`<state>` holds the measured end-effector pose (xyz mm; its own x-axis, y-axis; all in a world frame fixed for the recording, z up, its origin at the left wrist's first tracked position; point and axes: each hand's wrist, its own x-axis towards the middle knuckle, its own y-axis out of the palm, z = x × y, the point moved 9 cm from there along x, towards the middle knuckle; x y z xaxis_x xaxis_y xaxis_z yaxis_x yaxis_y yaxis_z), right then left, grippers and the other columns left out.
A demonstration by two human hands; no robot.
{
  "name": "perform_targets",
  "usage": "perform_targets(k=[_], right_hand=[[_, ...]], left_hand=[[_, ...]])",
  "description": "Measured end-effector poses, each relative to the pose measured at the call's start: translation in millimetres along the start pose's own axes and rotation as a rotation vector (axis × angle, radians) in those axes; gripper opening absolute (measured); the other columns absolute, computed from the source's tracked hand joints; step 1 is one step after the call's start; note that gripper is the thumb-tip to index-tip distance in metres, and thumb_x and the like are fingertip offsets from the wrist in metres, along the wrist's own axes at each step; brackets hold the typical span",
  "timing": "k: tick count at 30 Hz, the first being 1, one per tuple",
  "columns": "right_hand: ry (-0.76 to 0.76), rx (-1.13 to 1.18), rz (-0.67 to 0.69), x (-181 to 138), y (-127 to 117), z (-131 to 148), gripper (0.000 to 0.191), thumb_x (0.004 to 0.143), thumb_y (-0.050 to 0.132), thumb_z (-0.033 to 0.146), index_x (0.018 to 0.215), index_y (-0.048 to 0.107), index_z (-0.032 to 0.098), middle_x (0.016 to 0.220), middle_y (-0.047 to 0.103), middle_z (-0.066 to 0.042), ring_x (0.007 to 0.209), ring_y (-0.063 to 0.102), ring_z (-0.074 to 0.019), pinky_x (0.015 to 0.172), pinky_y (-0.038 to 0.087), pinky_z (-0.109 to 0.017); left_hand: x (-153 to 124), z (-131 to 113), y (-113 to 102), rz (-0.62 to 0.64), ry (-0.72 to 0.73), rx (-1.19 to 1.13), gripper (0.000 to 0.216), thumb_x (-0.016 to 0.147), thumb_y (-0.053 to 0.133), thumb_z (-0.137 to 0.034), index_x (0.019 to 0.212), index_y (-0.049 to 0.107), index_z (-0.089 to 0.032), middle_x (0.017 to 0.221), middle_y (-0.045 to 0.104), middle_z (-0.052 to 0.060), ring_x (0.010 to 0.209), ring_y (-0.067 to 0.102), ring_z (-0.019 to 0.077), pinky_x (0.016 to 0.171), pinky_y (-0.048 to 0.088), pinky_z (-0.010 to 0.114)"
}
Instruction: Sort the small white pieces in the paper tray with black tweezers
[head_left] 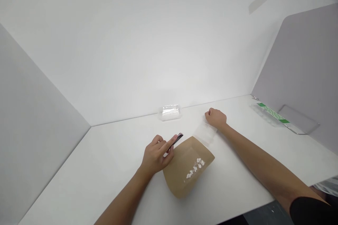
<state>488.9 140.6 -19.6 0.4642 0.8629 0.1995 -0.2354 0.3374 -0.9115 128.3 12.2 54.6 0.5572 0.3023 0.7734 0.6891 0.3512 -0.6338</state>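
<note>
Brown paper sheet (182,163) bearing small white bits (199,163), over a white table (113,154).
At its left edge, the left hand (157,154) grips a slim black object (177,139), index extended; farther, the right hand (216,118) is fisted, contents hidden, beside a clear plastic bag (204,134).

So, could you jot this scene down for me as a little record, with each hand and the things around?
Left hand: holds a slim dark object, at the paper
Right hand: curled; what it grips, if anything, cannot be told
Paper: brown, bent; white bits show on it, loose or printed unclear
Clear bag: near the right hand, beyond the paper
Clear tray: by the back wall
Far right: green-and-white packet on the table
</note>
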Motion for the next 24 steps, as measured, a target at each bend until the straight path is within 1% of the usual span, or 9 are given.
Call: perform_targets(k=[4,7,10,16,19,24], right_hand=[[0.026,-0.020,0.020,1.0,-0.5,-2.8,0.029,0.100,0.039,0.037,0.095,0.062,0.020,0.085,0.067,-0.010,0.079,0.064,-0.0233,0.070,0.042,-0.032],[0.013,-0.027,0.030,3.7,-2.5,-5.6,0.030,0.100,0.038,0.037,0.097,0.062,0.020,0.086,0.068,-0.010,0.080,0.065,-0.0234,0.070,0.042,-0.033],[0.005,-0.031,0.031,9.2,-7.1,-13.9,0.028,0.099,0.039,0.038,0.095,0.062,0.021,0.084,0.068,-0.009,0.078,0.064,-0.0233,0.070,0.042,-0.032],[0.048,-0.012,0.023,22.4,-12.4,-42.5,0.025,0.097,0.042,0.039,0.091,0.060,0.022,0.083,0.067,-0.008,0.076,0.061,-0.0225,0.068,0.039,-0.031],[0.052,0.027,0.041,26.9,-7.0,-50.9,0.024,0.096,0.044,0.038,0.086,0.059,0.023,0.084,0.068,-0.006,0.076,0.060,-0.0210,0.065,0.038,-0.030],[0.046,0.110,0.089,31.1,4.6,-55.9,0.021,0.093,0.047,0.037,0.080,0.056,0.023,0.082,0.068,-0.003,0.070,0.058,-0.0174,0.060,0.036,-0.028]], left_hand=[[0.4,0.3,-0.1,-0.003,0.000,0.000,0.064,0.091,0.060,-0.010,0.151,0.049,-0.029,0.059,0.057,-0.005,0.069,0.049,0.0160,0.059,0.044,0.024],[0.8,-0.2,-0.2,-0.008,0.006,0.009,0.065,0.090,0.061,-0.010,0.151,0.048,-0.029,0.059,0.057,-0.005,0.069,0.050,0.0160,0.059,0.045,0.024],[1.3,-0.7,-0.5,-0.008,0.004,0.010,0.066,0.090,0.062,-0.011,0.151,0.048,-0.030,0.059,0.057,-0.006,0.069,0.050,0.0163,0.059,0.046,0.024],[-1.4,2.2,3.5,0.029,-0.013,-0.010,0.068,0.090,0.062,-0.012,0.153,0.046,-0.029,0.061,0.058,-0.005,0.071,0.050,0.0174,0.061,0.046,0.026],[-3.1,3.7,4.8,0.033,-0.015,-0.018,0.069,0.089,0.063,-0.012,0.154,0.045,-0.029,0.062,0.058,-0.004,0.073,0.049,0.0180,0.062,0.046,0.026],[-3.8,5.3,5.8,0.038,-0.023,-0.017,0.068,0.091,0.062,-0.012,0.154,0.045,-0.029,0.062,0.058,-0.004,0.073,0.049,0.0178,0.062,0.045,0.026]])
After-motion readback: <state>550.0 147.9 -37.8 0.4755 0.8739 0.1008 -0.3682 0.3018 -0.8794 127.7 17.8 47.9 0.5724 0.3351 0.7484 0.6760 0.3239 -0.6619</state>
